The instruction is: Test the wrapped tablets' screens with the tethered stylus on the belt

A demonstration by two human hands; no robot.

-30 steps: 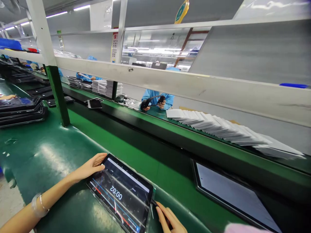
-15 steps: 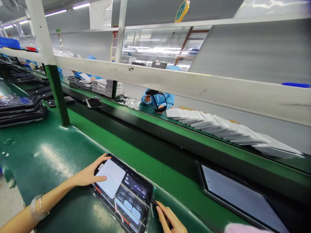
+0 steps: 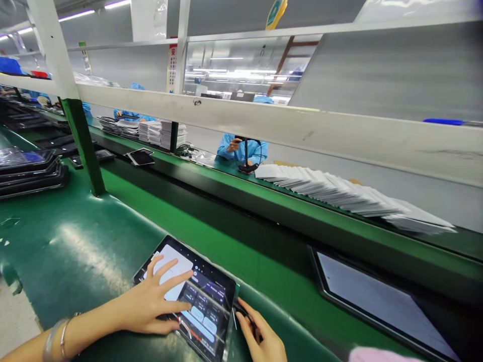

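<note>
**Green desk, lit tablet under my hands**

Green matting covers the desk (image 3: 75,241), and the tablet (image 3: 211,301) lies flat on it at the near edge, right in front of me, its screen lit with a white panel and rows of buttons. My left hand (image 3: 154,301) rests open on the left half of the screen, fingers spread apart, holding nothing. A bracelet (image 3: 56,337) sits on that wrist. My right hand (image 3: 260,339) lies at the tablet's right edge with its fingers stretched out side by side. I cannot tell whether they pinch anything there.

Further right, a second tablet (image 3: 377,301) lies well apart from mine. Beyond it, a fanned row of white sheets (image 3: 350,193) lines the far ledge. A co-worker in blue (image 3: 226,147) is at work behind it. Dark trays (image 3: 30,173) are stacked far to my left.
</note>
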